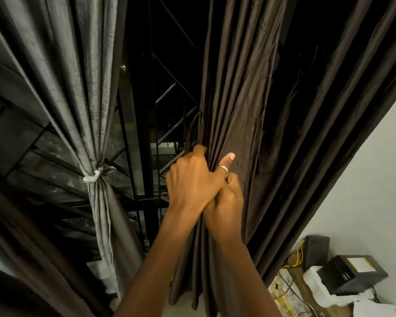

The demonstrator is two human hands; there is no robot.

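A dark brown curtain (233,99) hangs in the middle, gathered into a bunch of folds. My left hand (192,181) grips the bunch, fingers curled round its left edge and the ringed thumb lying on the front. My right hand (230,197) sits just below and partly under the left hand, also curled on the gathered fabric. Both forearms come up from the bottom edge of the view.
A grey curtain (78,88) hangs at the left, bound by a pale tie-back (93,176). A dark metal window grille (146,133) shows between the curtains. At the lower right, against a white wall (375,168), stand black boxes (350,275) with yellow cables (300,255).
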